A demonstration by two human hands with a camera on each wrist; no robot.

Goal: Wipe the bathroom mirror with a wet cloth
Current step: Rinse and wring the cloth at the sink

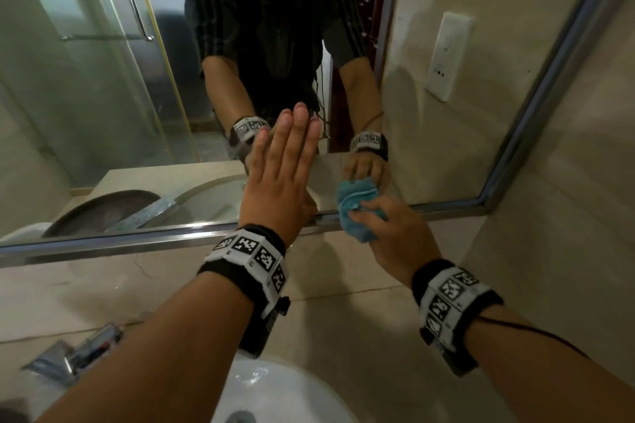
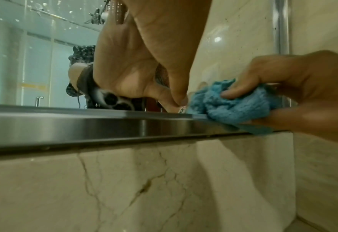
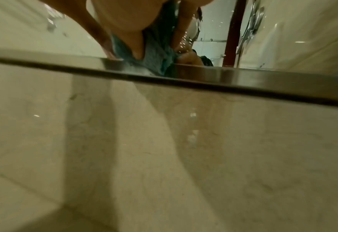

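One bunched blue cloth, gripped by the right hand, presses the mirror at its horizontal bottom frame; the left hand lies flat, fingers straight up.

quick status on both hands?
Left hand: open, fingers straight, flat against the mirror.
Right hand: gripping the blue cloth at the mirror's bottom edge.

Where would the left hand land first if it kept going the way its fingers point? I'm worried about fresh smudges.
Probably the mirror glass: the flat left hand already looks pressed against it, though contact depth is uncertain.
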